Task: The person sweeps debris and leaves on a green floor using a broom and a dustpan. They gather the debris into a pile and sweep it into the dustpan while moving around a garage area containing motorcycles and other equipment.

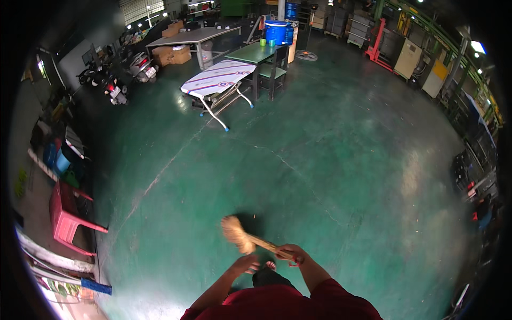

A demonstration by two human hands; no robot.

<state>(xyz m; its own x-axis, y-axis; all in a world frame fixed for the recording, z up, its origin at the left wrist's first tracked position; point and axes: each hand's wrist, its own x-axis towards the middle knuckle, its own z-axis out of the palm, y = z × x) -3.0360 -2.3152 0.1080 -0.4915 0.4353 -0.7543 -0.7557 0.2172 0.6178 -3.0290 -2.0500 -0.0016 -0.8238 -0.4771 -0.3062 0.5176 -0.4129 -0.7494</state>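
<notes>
Currently we are holding a straw broom by its handle in the right hand, over green floor; the left hand is hovering near its head, grip unclear. Farther off, two cups are sitting on a green table, a blue drum standing behind, cardboard boxes lying leftward; we aren't making out contents.

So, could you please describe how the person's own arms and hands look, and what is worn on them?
The sleeves are short and dark red, leaving the forearms bare. Left hand and right hand wear no gloves. A small red detail shows by the right wrist, perhaps a band; too small to tell.
</notes>
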